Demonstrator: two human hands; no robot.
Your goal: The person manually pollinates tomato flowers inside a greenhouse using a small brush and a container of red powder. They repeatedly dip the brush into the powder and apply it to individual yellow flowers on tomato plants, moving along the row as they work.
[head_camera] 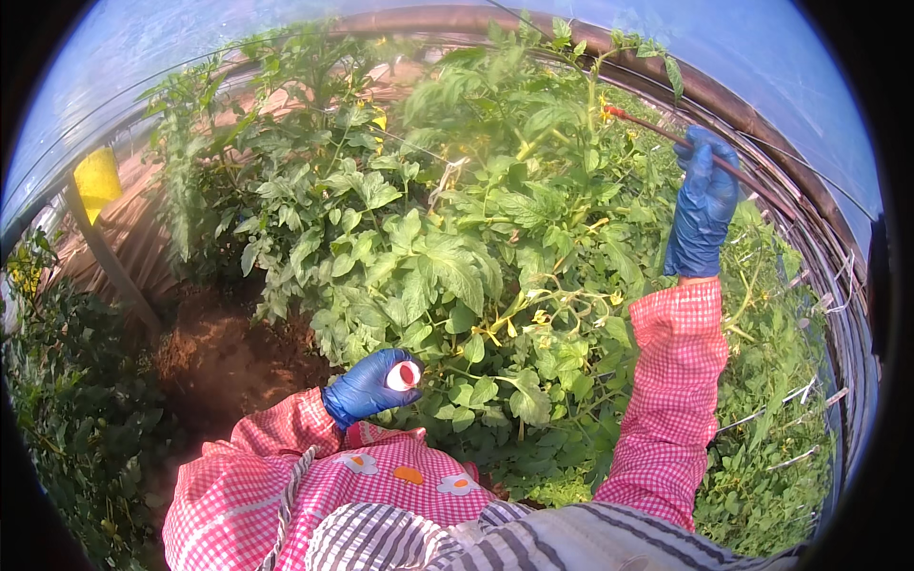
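Observation:
My right hand (707, 185), in a blue disposable glove, is raised at the upper right and grips a thin brown stick (660, 133). The stick's red tip (615, 112) is at a small yellow tomato flower (605, 105) near the top of a tomato plant. Low in the middle, my left hand (375, 385), gloved the same way, holds a small white container (403, 376) with red inside, its mouth facing up. Just right of that hand, a tomato truss (564, 300) bears pale stems and several yellow flowers.
Dense tomato foliage (443, 264) fills the middle. Bare reddish soil (221, 357) shows at left, beside a slanted post (114, 264) and a yellow sheet (98, 182). Strings (446, 175) run among the plants. A brown pipe (714, 78) and plastic film (785, 93) curve along the upper right.

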